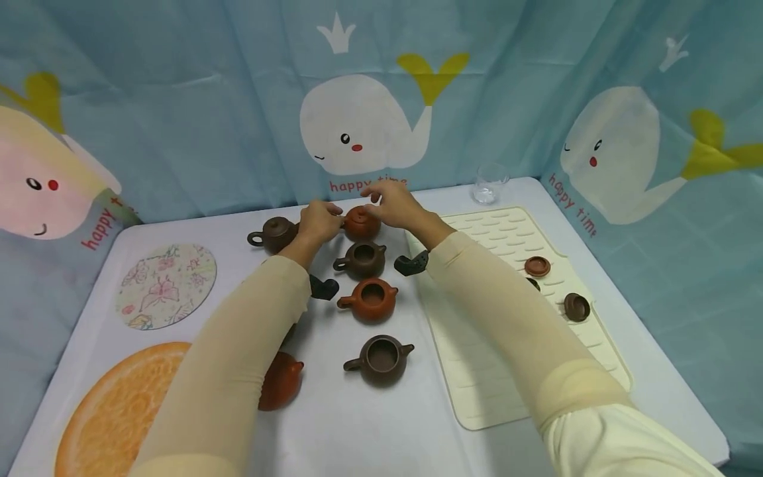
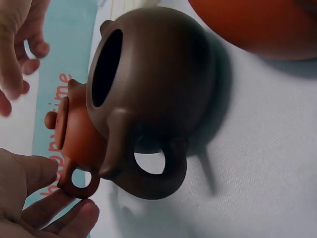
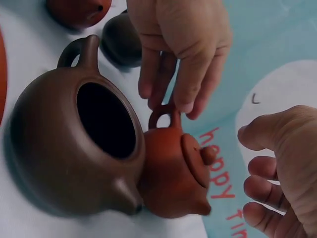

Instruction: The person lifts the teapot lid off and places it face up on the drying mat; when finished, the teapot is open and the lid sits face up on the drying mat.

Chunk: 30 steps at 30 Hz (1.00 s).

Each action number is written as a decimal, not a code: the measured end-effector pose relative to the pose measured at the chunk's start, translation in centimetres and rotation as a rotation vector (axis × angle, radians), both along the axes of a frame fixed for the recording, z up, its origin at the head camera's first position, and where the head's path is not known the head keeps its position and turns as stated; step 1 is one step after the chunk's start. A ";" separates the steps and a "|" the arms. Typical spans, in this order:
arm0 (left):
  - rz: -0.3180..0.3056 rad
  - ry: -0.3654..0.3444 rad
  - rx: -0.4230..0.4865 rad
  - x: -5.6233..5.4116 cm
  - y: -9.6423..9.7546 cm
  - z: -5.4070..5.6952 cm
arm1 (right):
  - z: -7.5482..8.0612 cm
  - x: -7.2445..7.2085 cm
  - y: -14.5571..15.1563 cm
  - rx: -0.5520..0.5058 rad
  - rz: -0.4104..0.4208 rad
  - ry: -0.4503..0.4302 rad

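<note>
At the back of the table stands a small reddish-brown teapot (image 1: 362, 224) with its lid on. My left hand (image 1: 320, 222) pinches its loop handle between thumb and fingers, as the left wrist view shows. On the spout side, my right hand (image 1: 395, 204) hovers apart from the pot, fingers loosely bent around nothing. Directly in front sits a dark brown lidless teapot (image 2: 163, 64), its round opening showing. Nearer still are a reddish lidless teapot (image 1: 372, 311) and another dark lidless teapot (image 1: 381, 372).
A lidded dark teapot (image 1: 277, 233) stands left of my left hand; my left sleeve partly covers a red teapot (image 1: 280, 383). Loose lids (image 1: 538, 266) lie on the cream mat (image 1: 477, 397) at right. A clear glass (image 1: 485, 191) stands behind it. Round mats (image 1: 169, 285) lie left.
</note>
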State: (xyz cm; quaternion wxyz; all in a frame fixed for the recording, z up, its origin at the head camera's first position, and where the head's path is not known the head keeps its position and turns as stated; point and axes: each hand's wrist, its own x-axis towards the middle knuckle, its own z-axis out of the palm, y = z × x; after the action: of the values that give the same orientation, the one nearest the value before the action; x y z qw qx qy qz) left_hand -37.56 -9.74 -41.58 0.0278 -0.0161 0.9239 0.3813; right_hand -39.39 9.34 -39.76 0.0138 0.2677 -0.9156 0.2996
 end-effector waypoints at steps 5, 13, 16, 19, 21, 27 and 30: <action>0.004 0.019 -0.026 -0.2 -0.1 -0.5 | -0.6 -0.7 -1.5 0.056 0.005 -0.058; 0.003 0.018 -0.032 0.0 -0.1 -0.6 | -1.4 -1.3 -2.6 0.171 -0.007 -0.047; 0.003 0.022 -0.034 0.0 -0.1 -0.6 | -1.4 -1.3 -2.8 0.201 -0.015 -0.026; 0.003 0.016 -0.033 0.0 -0.1 -0.5 | -1.5 -1.2 -3.0 0.207 -0.023 0.006; 0.002 0.009 -0.029 0.1 -0.1 -0.6 | -1.6 -1.2 -3.0 0.190 -0.040 0.013; -0.016 -0.020 -0.010 0.1 -0.3 -0.7 | -2.6 -0.7 -2.4 -0.120 -0.150 -0.137; -0.028 -0.036 -0.007 0.2 -0.3 -0.6 | -2.9 -0.3 -1.8 -0.400 -0.144 -0.277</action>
State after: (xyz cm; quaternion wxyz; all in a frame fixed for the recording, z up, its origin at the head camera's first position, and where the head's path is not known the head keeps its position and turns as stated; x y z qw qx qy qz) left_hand -37.39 -10.00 -42.20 0.0498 -0.0103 0.9247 0.3772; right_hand -39.65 7.52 -42.62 -0.0377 0.1502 -0.8480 0.5069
